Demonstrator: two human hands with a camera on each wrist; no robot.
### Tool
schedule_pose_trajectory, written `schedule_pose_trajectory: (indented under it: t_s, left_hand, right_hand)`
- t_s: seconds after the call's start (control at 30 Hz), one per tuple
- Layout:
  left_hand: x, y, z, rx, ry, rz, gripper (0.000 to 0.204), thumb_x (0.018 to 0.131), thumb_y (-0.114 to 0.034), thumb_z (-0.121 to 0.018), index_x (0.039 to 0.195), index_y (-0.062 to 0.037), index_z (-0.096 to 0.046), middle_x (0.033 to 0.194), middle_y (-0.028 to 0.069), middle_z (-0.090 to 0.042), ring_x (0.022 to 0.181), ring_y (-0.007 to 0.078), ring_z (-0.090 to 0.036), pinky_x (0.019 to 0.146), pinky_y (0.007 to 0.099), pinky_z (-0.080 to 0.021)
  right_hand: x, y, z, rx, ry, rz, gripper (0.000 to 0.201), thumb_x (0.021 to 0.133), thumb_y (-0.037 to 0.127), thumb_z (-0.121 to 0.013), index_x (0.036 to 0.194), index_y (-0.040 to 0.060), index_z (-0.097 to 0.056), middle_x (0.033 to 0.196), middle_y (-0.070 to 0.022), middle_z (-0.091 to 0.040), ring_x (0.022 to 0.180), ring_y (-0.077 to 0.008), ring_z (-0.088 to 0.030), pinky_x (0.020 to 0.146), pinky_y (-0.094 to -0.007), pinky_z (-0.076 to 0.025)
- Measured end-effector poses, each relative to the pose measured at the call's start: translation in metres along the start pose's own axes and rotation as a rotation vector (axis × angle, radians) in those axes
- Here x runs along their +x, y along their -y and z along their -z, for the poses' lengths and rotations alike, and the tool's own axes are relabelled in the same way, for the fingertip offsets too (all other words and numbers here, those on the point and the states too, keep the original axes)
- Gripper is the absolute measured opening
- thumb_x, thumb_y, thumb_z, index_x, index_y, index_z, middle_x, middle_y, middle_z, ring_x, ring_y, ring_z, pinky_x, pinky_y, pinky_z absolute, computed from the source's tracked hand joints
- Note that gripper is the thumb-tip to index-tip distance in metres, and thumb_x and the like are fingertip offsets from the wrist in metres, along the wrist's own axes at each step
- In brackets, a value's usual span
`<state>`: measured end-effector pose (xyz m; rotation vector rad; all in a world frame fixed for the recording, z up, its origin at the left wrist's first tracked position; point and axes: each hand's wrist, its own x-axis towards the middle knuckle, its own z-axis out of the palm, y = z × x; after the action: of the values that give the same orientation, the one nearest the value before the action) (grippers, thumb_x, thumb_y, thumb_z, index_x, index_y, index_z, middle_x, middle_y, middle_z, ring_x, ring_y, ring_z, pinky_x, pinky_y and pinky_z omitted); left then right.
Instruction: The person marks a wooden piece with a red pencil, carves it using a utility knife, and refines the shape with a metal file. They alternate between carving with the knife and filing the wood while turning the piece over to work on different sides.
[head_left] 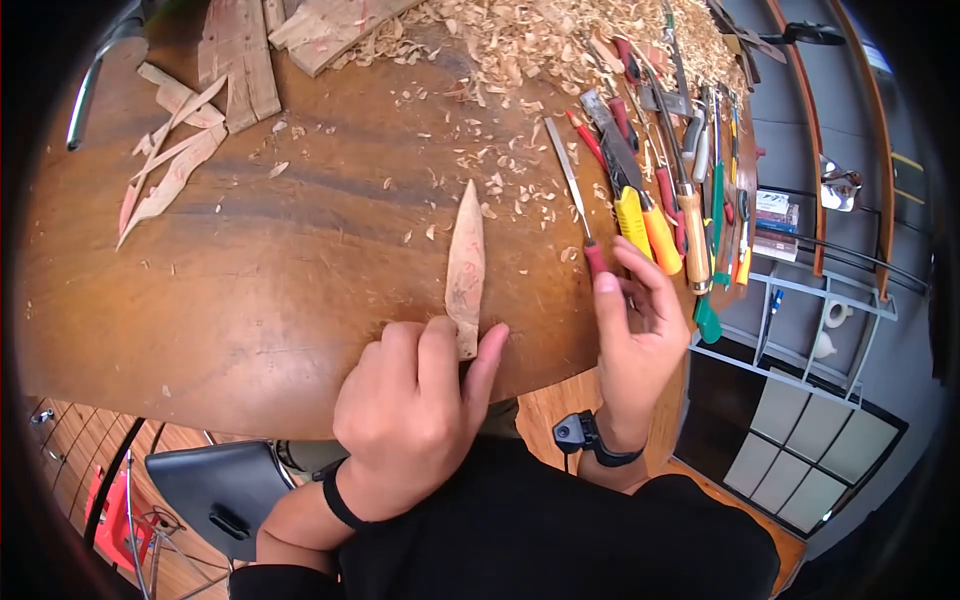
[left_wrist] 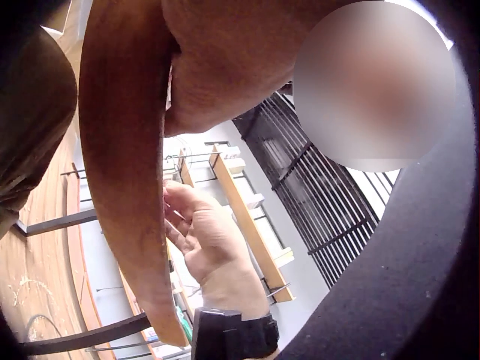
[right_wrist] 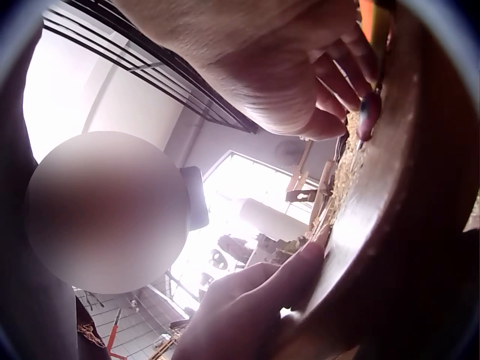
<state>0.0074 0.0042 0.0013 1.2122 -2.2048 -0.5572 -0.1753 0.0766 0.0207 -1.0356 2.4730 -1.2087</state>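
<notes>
A carved, leaf-shaped piece of wood (head_left: 466,262) lies on the table with its point facing away from me. My left hand (head_left: 405,400) grips its blunt near end, the index finger on one side and the thumb on the other. To the right, my right hand (head_left: 643,335) is held with fingers loosely bent beside the red handle of a slim chisel (head_left: 572,180). In the right wrist view that handle (right_wrist: 368,116) lies near the fingertips, with the thumb apart from it. The left wrist view shows the underside of the table edge and hides the wooden piece.
Several hand tools, among them a yellow-handled one (head_left: 632,218) and a wooden-handled one (head_left: 693,235), lie along the right side. Wood shavings (head_left: 540,50) heap at the back. Thin wood offcuts (head_left: 180,165) and boards (head_left: 240,70) lie at the back left.
</notes>
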Motion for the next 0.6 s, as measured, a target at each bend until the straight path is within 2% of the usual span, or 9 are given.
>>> schedule_pose_trajectory:
  t_s: [0.07,0.13,0.23,0.33,0.43,0.53,0.6]
  left_hand:
    - [0.001,0.001,0.001,-0.025,0.002,0.01,0.03,0.081,-0.031,-0.084,0.089,-0.0067,-0.067,0.074,0.0043,-0.054,0.057,0.0189,-0.055,0.048,0.0306,-0.043]
    - [0.001,0.001,0.001,-0.034,0.009,0.03,0.028,0.081,-0.028,-0.084,0.088,-0.0068,-0.067,0.073,0.0042,-0.055,0.056,0.0187,-0.054,0.048,0.0301,-0.043]
    - [0.001,0.003,0.001,-0.053,0.008,0.013,0.026,0.08,-0.025,-0.083,0.088,-0.0069,-0.067,0.074,0.0046,-0.056,0.056,0.0189,-0.054,0.047,0.0297,-0.043]
    - [0.002,0.005,0.002,-0.065,0.021,-0.004,0.024,0.079,-0.022,-0.083,0.087,-0.0063,-0.067,0.075,0.0052,-0.058,0.056,0.0193,-0.056,0.047,0.0294,-0.044]
    - [0.003,0.006,0.004,-0.074,0.035,-0.053,0.024,0.078,-0.021,-0.082,0.086,-0.0055,-0.066,0.076,0.0067,-0.06,0.056,0.02,-0.057,0.047,0.0302,-0.044]
    - [0.001,0.007,0.001,-0.112,0.007,-0.089,0.025,0.078,-0.019,-0.083,0.087,-0.0041,-0.064,0.077,0.0081,-0.062,0.056,0.0215,-0.059,0.046,0.0311,-0.044]
    - [-0.003,0.009,-0.001,-0.145,-0.038,-0.115,0.027,0.078,-0.016,-0.083,0.089,-0.0023,-0.063,0.076,0.009,-0.063,0.056,0.0229,-0.059,0.046,0.0312,-0.044]
  right_hand:
    - [0.007,-0.002,0.008,-0.108,-0.083,0.14,0.024,0.091,0.003,-0.073,0.115,-0.0032,-0.07,0.121,-0.0153,-0.071,0.113,-0.0211,-0.066,0.102,-0.0349,-0.048]
    - [0.014,-0.017,0.016,-0.156,-0.137,0.147,0.028,0.092,0.004,-0.073,0.118,-0.0037,-0.068,0.121,-0.0161,-0.07,0.115,-0.0226,-0.065,0.103,-0.0354,-0.048]
    - [0.02,-0.015,0.015,-0.204,-0.101,0.029,0.033,0.092,0.005,-0.074,0.123,-0.0043,-0.066,0.122,-0.0162,-0.069,0.114,-0.0222,-0.065,0.102,-0.0351,-0.049]
    - [0.022,-0.021,0.01,-0.205,-0.083,0.005,0.038,0.092,0.007,-0.075,0.126,-0.0044,-0.064,0.121,-0.0157,-0.069,0.113,-0.0217,-0.066,0.1,-0.0344,-0.05]
    - [0.024,-0.024,0.009,-0.206,-0.076,0.059,0.04,0.092,0.007,-0.075,0.128,-0.0052,-0.063,0.118,-0.0146,-0.07,0.111,-0.0203,-0.066,0.098,-0.0323,-0.05]
    - [0.02,-0.017,0.013,-0.091,-0.118,0.006,0.043,0.095,0.007,-0.073,0.133,-0.005,-0.058,0.119,-0.0116,-0.067,0.106,-0.0175,-0.065,0.096,-0.03,-0.05]
    - [0.012,-0.004,0.021,0.056,-0.078,-0.125,0.045,0.097,0.002,-0.066,0.138,-0.0065,-0.051,0.117,-0.0098,-0.065,0.103,-0.0138,-0.064,0.091,-0.0257,-0.05]
